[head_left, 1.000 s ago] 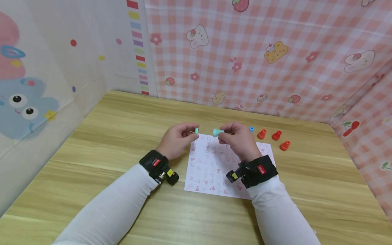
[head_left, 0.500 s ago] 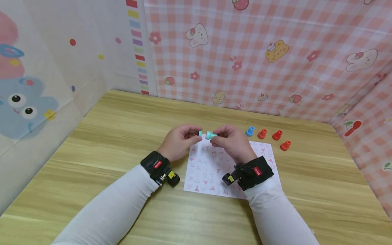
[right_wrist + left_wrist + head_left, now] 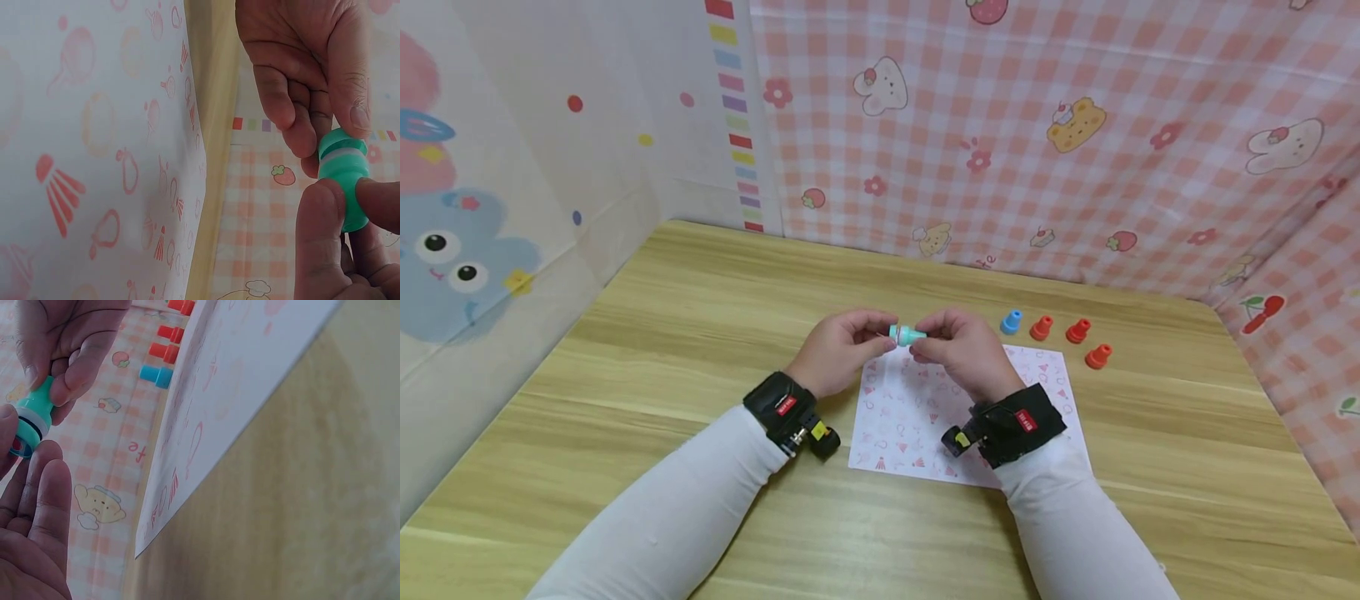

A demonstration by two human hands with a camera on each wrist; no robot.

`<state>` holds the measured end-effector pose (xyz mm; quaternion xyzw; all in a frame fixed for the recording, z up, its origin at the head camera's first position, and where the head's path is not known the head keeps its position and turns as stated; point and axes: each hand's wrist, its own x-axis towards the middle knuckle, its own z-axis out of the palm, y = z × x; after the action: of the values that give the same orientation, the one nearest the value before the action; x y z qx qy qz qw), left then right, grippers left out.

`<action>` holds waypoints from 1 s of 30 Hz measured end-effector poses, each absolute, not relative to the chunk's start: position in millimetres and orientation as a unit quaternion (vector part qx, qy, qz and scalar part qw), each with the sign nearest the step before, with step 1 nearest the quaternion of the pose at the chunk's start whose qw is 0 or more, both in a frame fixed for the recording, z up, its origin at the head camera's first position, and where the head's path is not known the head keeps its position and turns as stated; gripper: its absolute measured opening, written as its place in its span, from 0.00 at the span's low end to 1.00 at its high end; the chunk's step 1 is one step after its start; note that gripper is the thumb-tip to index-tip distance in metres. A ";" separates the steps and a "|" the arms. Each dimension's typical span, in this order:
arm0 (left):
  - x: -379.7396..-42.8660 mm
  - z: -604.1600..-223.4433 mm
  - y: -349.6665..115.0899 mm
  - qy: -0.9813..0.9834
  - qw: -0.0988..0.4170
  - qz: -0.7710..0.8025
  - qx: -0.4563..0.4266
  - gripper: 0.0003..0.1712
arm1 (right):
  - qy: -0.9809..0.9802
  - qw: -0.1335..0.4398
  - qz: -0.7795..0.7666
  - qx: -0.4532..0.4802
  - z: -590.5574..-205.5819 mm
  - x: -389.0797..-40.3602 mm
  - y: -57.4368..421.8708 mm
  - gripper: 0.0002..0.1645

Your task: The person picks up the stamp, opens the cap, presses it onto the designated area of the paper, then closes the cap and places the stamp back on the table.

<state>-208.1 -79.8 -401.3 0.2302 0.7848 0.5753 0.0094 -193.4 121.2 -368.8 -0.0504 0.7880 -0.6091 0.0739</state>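
Observation:
Over the far edge of the paper, my left hand pinches the small green cap of a toy stamp. My right hand grips the green body of that stamp between thumb and fingers. Cap and body meet end to end and in line, with a pale band showing at the joint in the right wrist view. In the left wrist view the green stamp lies tilted between both sets of fingertips. Below the hands is a white sheet of paper with red, pink and faint orange prints, shuttlecock shapes among them.
Beyond the paper's far right corner stand a blue stamp and several red-orange stamps, upright on the wooden table. A pink checked cloth hangs behind the table's back edge.
My right hand has moved left with the stamp body until it meets the cap in my left hand, closing the gap between them. The blue stamp has come into full view.

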 end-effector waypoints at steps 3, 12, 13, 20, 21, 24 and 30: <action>-207.9 -401.5 -79.3 0.786 0.012 0.573 0.232 0.14 | 0.790 0.075 -0.606 -0.053 -369.3 -193.0 121.0 0.10; -208.8 -403.8 -79.3 0.790 0.018 0.567 0.233 0.14 | 0.796 0.085 -0.597 -0.053 -368.8 -191.4 119.2 0.10; -208.9 -403.8 -79.3 0.790 0.019 0.567 0.234 0.14 | 0.796 0.087 -0.596 -0.052 -368.9 -191.5 119.2 0.10; -209.6 -403.3 -79.8 0.790 0.024 0.565 0.235 0.12 | 0.807 0.080 -0.582 -0.053 -368.2 -191.8 118.0 0.10; -209.2 -402.8 -80.0 0.791 0.025 0.565 0.235 0.12 | 0.811 0.077 -0.577 -0.056 -368.6 -191.7 117.7 0.09; -207.6 -401.2 -80.7 0.796 0.027 0.559 0.231 0.11 | 0.819 0.067 -0.566 -0.059 -369.5 -191.0 116.8 0.08; -205.3 -398.4 -80.0 0.803 0.026 0.550 0.227 0.10 | 0.820 0.061 -0.567 -0.054 -369.0 -189.0 116.0 0.06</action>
<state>-205.3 -80.0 -398.4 0.2274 0.8031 0.5502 0.0262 -189.0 116.0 -369.0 -0.0539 0.8199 -0.5667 0.0609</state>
